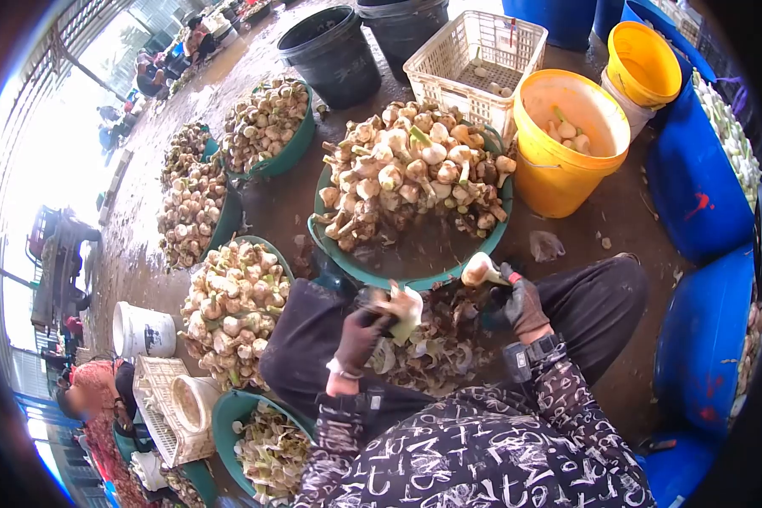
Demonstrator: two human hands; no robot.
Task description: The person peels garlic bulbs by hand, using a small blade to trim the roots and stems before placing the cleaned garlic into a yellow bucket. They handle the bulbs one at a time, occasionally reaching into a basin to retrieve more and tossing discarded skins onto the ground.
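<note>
Pinching the stem end of a white garlic bulb, just right of the middle of the frame, are the gloved fingers of my right hand. My left hand, near the middle, has its fingers closed on a pale blurry thing; I cannot tell if it is a bulb or loose skin. Dry skins lie under my hands. Above them is a big green tub piled with dirty garlic. At upper right stands a yellow bucket with some bulbs inside.
</note>
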